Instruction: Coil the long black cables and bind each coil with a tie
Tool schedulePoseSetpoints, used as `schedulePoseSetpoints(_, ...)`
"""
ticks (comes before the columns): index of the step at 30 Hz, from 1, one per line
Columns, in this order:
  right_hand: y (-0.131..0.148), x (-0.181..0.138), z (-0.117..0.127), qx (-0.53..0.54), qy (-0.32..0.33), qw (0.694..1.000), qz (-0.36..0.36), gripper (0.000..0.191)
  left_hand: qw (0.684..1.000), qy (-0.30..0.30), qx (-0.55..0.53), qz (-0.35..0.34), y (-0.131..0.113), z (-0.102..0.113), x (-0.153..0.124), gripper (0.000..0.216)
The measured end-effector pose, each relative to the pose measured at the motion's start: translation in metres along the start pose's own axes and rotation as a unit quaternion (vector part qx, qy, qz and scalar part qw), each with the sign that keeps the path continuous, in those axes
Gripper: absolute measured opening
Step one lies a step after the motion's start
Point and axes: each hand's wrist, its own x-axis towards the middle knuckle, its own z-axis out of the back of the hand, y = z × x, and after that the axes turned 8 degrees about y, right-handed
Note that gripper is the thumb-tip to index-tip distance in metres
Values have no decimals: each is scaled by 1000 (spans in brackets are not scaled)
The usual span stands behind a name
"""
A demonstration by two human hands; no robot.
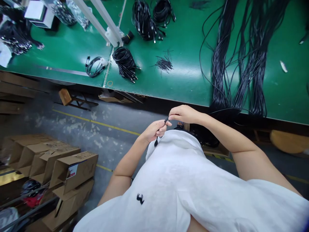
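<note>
My left grip (155,130) is raised in front of my chest, off the worktop and over the floor; its fingers are curled in and pinch a thin black cable (166,121); my right grip (184,114) sits just beside it, slightly higher and nearer the worktop edge, fingers pressed together on the same cable; the two grips nearly touch at the fingertips. The cable's short free end, with a small dark connector (156,142), hangs below the left grip against my white shirt (193,187); from the right grip the cable runs off as a fine line towards the worktop edge on my right; where it ends I cannot tell. The green worktop (188,80) lies ahead of both grips; on its right side long black cable bundles (241,64) lie stretched out and drape over the near edge; near the middle lies a coiled bundle (125,62) with plugs at its lower end, and just right of it a small scatter of short black pieces (164,62); two further coils (145,19) lie at the far side; a smaller loose coil (94,66) lies left of a seam in the worktop; white frame rails (103,19) cross above that seam. Below the worktop, to my left, open cardboard boxes (60,161) stand together on the grey floor (108,138), which carries a yellow line (96,122); a wooden stool (66,96) sits under the worktop edge.
</note>
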Motion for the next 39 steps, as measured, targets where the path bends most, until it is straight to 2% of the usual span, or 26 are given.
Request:
schedulePoseSetpoints(2,-23,-3,4,44,-22,999,-7,38,1000,6,-25,-17,-5,2,-5,24)
schedulePoseSetpoints(4,-59,-14,6,60,-90,992,-58,43,994,-11,-75,-73,-15,6,-16,25)
schedulePoseSetpoints(6,-92,-33,1,11,-163,975,-152,43,974,-66,-142,-163,-28,13,-32,32)
schedulePoseSetpoints(7,-102,-43,-5,-33,-174,965,-195,42,958,-100,-174,-206,-34,16,-39,34)
schedulePoseSetpoints(8,-105,-52,-13,-79,-154,960,-222,40,941,-131,-200,-239,-40,19,-46,35)
schedulePoseSetpoints(10,-90,-66,-34,-160,-35,965,-204,35,926,-167,-223,-254,-46,23,-50,34)
schedulePoseSetpoints(12,-53,-70,-56,-210,102,966,-108,32,944,-178,-195,-200,-45,24,-43,30)
schedulePoseSetpoints(14,-9,-62,-67,-227,179,957,-1,33,969,-181,-111,-124,-34,21,-27,25)
schedulePoseSetpoints(15,9,-54,-66,-229,188,955,35,33,978,-179,-56,-94,-26,19,-18,24)
schedulePoseSetpoints(16,21,-45,-61,-227,178,956,53,33,983,-170,2,-70,-18,16,-11,26)
schedulePoseSetpoints(18,28,-30,-43,-208,134,968,41,30,986,-122,111,-29,-2,9,-2,32)
schedulePoseSetpoints(21,12,-22,-14,-120,86,989,-6,27,981,-21,189,22,10,4,-3,40)
schedulePoseSetpoints(24,-2,-25,-3,-19,63,998,-3,32,986,5,162,34,9,1,-7,45)
schedulePoseSetpoints(27,-11,-23,-6,9,53,999,6,35,991,18,118,56,8,-1,-4,45)
schedulePoseSetpoints(30,-42,-26,-4,29,15,999,-3,38,997,34,47,57,5,-1,-6,36)
schedulePoseSetpoints(32,-76,-37,-4,27,-68,995,-65,41,999,21,-13,20,-4,2,-16,28)
schedulePoseSetpoints(34,-103,-54,-11,-18,-131,979,-152,43,995,-31,-76,-56,-18,8,-29,24)
schedulePoseSetpoints(35,-108,-62,-18,-52,-126,974,-180,43,987,-66,-106,-102,-25,12,-35,24)
schedulePoseSetpoints(36,-106,-67,-28,-89,-93,974,-185,43,976,-101,-129,-143,-32,15,-39,25)
schedulePoseSetpoints(37,-97,-71,-40,-124,-36,978,-163,42,966,-128,-143,-172,-37,18,-41,25)
schedulePoseSetpoints(39,-63,-69,-63,-174,76,980,-56,42,962,-157,-129,-184,-39,23,-37,22)
